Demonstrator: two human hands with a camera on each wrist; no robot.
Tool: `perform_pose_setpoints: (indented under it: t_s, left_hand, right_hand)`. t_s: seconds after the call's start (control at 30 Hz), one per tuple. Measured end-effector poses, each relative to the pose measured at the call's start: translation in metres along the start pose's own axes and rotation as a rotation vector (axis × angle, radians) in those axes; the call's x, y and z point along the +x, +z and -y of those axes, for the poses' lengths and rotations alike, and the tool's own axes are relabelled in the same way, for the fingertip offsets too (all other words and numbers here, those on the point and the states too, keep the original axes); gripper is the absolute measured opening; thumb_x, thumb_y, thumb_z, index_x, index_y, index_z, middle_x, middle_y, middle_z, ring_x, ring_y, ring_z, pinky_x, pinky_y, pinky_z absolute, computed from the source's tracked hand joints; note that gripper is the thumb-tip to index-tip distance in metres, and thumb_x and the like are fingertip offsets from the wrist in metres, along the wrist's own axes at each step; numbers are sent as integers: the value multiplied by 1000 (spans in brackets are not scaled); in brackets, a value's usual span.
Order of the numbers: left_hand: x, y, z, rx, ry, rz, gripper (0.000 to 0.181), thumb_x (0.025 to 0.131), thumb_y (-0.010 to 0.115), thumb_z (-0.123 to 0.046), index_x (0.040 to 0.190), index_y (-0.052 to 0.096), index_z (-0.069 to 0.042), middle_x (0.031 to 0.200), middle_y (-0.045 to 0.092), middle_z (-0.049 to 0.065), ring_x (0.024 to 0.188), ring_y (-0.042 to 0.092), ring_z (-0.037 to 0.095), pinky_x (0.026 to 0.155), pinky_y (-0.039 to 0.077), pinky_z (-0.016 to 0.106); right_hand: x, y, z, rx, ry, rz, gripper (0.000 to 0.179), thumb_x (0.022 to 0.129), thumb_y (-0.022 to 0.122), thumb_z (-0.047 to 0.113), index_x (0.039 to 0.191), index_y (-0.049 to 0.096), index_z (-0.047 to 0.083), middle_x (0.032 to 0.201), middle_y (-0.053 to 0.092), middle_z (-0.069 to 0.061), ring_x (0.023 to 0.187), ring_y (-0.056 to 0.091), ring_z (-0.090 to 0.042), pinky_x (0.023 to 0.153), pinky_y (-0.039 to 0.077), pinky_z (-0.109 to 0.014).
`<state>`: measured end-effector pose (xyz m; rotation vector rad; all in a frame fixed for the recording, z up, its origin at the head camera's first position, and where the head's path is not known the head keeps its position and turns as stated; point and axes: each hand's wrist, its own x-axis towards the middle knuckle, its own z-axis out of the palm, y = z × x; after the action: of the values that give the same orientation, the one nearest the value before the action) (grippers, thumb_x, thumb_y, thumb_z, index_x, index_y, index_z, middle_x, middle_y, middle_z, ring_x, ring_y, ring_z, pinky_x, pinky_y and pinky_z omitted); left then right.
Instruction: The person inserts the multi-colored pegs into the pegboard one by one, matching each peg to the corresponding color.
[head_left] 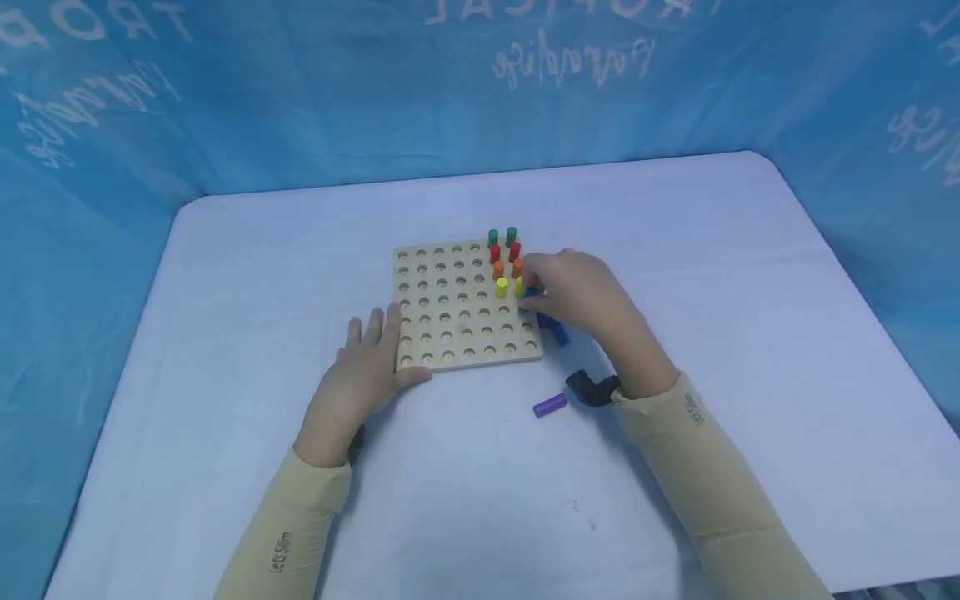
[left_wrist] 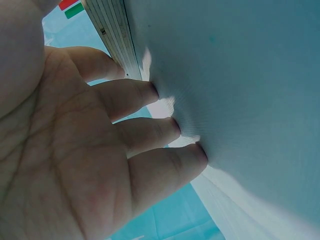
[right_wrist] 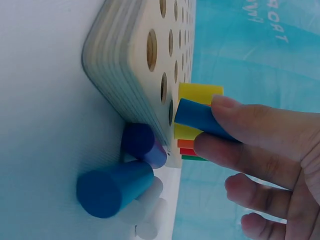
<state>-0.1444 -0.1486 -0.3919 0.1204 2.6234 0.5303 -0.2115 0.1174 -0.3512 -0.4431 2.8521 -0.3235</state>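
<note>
A pale wooden board (head_left: 461, 325) with rows of round holes lies on the table. My right hand (head_left: 577, 287) pinches a blue peg (right_wrist: 200, 117) between thumb and forefinger at the board's right side. The peg is tilted, its free end close to a hole beside the yellow pegs. Pairs of green (head_left: 492, 238), red (head_left: 495, 253), orange (head_left: 498, 270) and yellow pegs (head_left: 501, 287) stand upright in the two rightmost columns. My left hand (head_left: 360, 379) lies spread at the board's near left corner, its fingertips on the table in the left wrist view.
Beside the board's right edge lie a loose blue peg (right_wrist: 112, 190), a dark blue-purple peg (right_wrist: 142, 145) and white pegs (right_wrist: 150, 200). Nearer to me is a purple peg (head_left: 551, 405). A blue printed curtain (head_left: 450, 108) hangs behind the white table (head_left: 262, 275).
</note>
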Motion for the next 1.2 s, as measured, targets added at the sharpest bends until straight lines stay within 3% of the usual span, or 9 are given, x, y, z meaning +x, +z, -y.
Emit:
perform_pose_setpoints:
  t_s: [0.67,0.93,1.03,1.2]
  left_hand:
    - [1,1,0,14,6,-2,102,94,60,-52,159,-2,-6,164,-1,28,149,-6,52,117,14,70]
    - [1,1,0,13,8,-2,102,94,60,-53,159,-2,-6,164,0,28,149,-5,53,116,14,71]
    - [0,1,-1,12,9,-6,102,94,61,-52,159,-2,-6,164,0,28,149,-5,54,116,14,71]
    - [0,1,-1,23,8,-13,102,93,61,-52,160,-1,-6,163,1,28,148,-3,54,116,16,71]
  right_hand:
    - [3,9,3,-64,-18,-11,30,82,83,22,103,63,15,88,68,0,75,60,-19,70,49,-29]
    - [2,10,4,-52,-15,50,28,84,81,22,102,62,16,84,67,1,73,60,-19,66,47,-29]
    - [-2,6,3,-51,-12,81,31,85,80,24,108,62,17,88,69,1,75,61,-19,67,48,-30]
    - [-13,-8,-3,-22,79,124,39,86,79,27,120,62,19,107,71,-2,90,63,-21,78,52,-36]
